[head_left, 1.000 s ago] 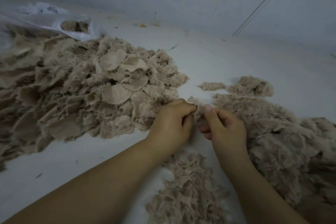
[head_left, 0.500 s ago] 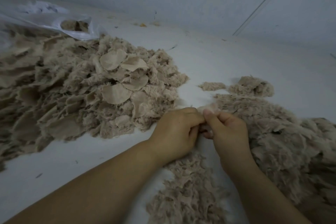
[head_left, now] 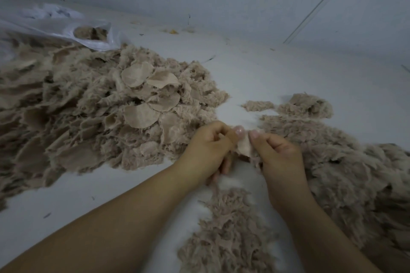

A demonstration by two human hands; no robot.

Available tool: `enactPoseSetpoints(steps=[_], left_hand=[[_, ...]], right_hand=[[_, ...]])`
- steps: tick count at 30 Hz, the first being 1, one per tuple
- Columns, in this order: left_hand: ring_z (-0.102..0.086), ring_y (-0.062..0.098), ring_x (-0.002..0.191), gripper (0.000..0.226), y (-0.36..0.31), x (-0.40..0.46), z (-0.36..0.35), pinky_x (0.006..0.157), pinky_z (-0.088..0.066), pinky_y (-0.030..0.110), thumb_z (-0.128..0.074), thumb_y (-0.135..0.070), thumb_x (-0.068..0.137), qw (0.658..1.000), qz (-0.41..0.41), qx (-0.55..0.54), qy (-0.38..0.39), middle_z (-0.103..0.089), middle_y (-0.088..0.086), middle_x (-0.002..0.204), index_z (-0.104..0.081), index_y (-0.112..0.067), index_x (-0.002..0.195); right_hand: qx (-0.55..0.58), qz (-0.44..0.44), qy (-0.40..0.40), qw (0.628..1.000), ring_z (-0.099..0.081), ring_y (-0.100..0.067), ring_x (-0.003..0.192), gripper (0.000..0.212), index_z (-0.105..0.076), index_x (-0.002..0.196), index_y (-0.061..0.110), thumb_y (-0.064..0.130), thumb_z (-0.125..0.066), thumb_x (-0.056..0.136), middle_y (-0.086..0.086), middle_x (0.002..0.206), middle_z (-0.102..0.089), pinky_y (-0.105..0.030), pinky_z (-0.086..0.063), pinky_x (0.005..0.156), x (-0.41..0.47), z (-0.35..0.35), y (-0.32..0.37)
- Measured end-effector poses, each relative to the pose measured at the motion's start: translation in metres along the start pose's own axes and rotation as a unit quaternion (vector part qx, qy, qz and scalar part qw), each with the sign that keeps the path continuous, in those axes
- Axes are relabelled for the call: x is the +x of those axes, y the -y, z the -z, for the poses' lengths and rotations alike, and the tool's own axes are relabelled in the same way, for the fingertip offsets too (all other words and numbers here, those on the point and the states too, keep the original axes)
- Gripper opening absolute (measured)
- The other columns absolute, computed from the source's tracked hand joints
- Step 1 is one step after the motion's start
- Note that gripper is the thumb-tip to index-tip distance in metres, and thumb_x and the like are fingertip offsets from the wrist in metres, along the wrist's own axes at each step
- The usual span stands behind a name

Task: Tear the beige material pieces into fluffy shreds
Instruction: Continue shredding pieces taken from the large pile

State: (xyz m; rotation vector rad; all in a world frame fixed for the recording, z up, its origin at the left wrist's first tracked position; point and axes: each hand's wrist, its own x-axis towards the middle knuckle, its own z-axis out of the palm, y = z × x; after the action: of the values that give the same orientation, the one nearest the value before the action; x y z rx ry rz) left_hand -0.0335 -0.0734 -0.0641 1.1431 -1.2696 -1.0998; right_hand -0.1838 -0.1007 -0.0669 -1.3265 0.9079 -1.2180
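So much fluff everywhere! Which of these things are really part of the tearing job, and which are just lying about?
Part of the job:
- beige piece, pinched between left hand and right hand
- untorn pile on the left
- fluffy shreds on the right
- nearer shred heap

Just lying about:
- clear plastic bag, far left
- small scraps by the wall

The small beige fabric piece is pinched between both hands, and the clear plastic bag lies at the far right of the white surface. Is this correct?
Not quite: the head view shows the clear plastic bag at the far left. Both hands, left and right, do pinch the small beige fabric piece.
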Motion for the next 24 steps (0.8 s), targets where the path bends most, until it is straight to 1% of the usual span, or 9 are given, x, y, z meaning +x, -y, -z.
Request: enactPoseSetpoints(steps=[2,5,7,9,11,13,15,17,24], left_hand=[[-0.038,0.019,0.028,0.055,0.002,0.006,0.002,0.035,-0.029,0.017,-0.060,-0.062,0.081,0.998,0.021,-0.060,-0.014,-0.055,0.011,0.051,-0.058,-0.008,0.083],[-0.037,0.017,0.032,0.043,0.006,0.010,0.007,0.036,-0.030,0.019,-0.063,-0.048,0.087,0.992,0.019,-0.124,0.001,-0.053,0.010,0.052,-0.064,-0.005,0.079],[-0.035,0.017,0.031,0.031,0.008,0.010,0.007,0.037,-0.030,0.019,-0.063,-0.034,0.090,0.990,0.002,-0.138,-0.020,-0.051,0.007,0.048,-0.060,-0.011,0.069],[-0.036,0.017,0.031,0.029,0.007,0.010,0.004,0.037,-0.030,0.019,-0.061,-0.026,0.091,0.984,-0.018,-0.166,-0.063,-0.050,0.008,0.047,-0.055,-0.011,0.067],[-0.039,0.018,0.031,0.031,0.005,0.010,0.002,0.037,-0.030,0.019,-0.054,-0.020,0.098,0.977,-0.028,-0.187,-0.100,-0.051,0.009,0.047,-0.054,-0.011,0.068],[-0.036,0.019,0.029,0.034,0.004,0.011,0.002,0.037,-0.026,0.020,-0.050,-0.020,0.101,0.977,-0.026,-0.180,-0.113,-0.048,0.010,0.045,-0.053,-0.010,0.068],[-0.026,0.016,0.026,0.036,0.003,0.010,0.004,0.036,-0.019,0.018,-0.055,-0.025,0.096,0.981,-0.022,-0.167,-0.093,-0.039,0.008,0.037,-0.050,-0.007,0.065],[-0.019,0.013,0.023,0.040,0.001,0.008,0.004,0.036,-0.016,0.014,-0.060,-0.031,0.090,0.982,-0.019,-0.185,-0.040,-0.031,0.004,0.032,-0.048,-0.007,0.061],[-0.023,0.011,0.023,0.034,-0.001,0.006,0.019,0.037,-0.020,0.013,-0.065,-0.013,0.086,0.970,-0.022,-0.240,0.014,-0.031,0.006,0.032,-0.051,0.000,0.059]], right_hand=[[-0.001,0.021,0.049,0.999,-0.068,-0.045,0.077,0.032,-0.074,0.086,-0.003,0.023,-0.060,0.098,-0.029,0.078,-0.069,-0.057,-0.057,0.079,0.000,0.000,0.000],[-0.031,0.039,0.061,0.997,-0.068,-0.047,0.080,0.030,-0.075,0.089,-0.003,0.019,-0.059,0.100,-0.027,0.080,-0.071,-0.059,-0.056,0.081,0.001,-0.001,-0.001],[-0.034,0.034,0.022,0.999,-0.069,-0.036,0.072,0.024,-0.078,0.086,0.005,0.019,-0.061,0.097,-0.017,0.074,-0.073,-0.047,-0.059,0.071,0.002,-0.003,-0.004],[-0.045,0.026,-0.031,0.998,-0.055,-0.014,0.051,0.023,-0.078,0.082,0.011,0.020,-0.063,0.097,-0.001,0.056,-0.063,-0.028,-0.049,0.053,0.003,-0.001,-0.007],[-0.039,0.012,-0.067,0.997,-0.036,-0.010,0.045,0.029,-0.076,0.083,0.002,0.024,-0.063,0.097,-0.002,0.050,-0.047,-0.023,-0.035,0.045,0.004,0.002,-0.010],[-0.023,0.002,-0.094,0.995,-0.033,-0.004,0.041,0.029,-0.076,0.087,0.003,0.026,-0.062,0.098,0.005,0.046,-0.044,-0.018,-0.033,0.042,0.006,0.004,-0.011],[-0.019,0.007,-0.099,0.995,-0.037,0.001,0.037,0.026,-0.077,0.082,0.014,0.024,-0.061,0.099,0.016,0.042,-0.046,-0.013,-0.033,0.041,0.006,0.003,-0.011],[-0.017,0.009,-0.103,0.995,-0.035,0.001,0.036,0.042,-0.071,0.061,0.027,0.022,-0.059,0.101,0.018,0.041,-0.043,-0.013,-0.031,0.040,0.006,0.002,-0.011],[0.018,-0.005,-0.130,0.991,-0.023,-0.006,0.040,0.050,-0.063,0.052,0.020,0.027,-0.058,0.102,0.011,0.044,-0.037,-0.018,-0.024,0.039,0.007,0.004,-0.011]])
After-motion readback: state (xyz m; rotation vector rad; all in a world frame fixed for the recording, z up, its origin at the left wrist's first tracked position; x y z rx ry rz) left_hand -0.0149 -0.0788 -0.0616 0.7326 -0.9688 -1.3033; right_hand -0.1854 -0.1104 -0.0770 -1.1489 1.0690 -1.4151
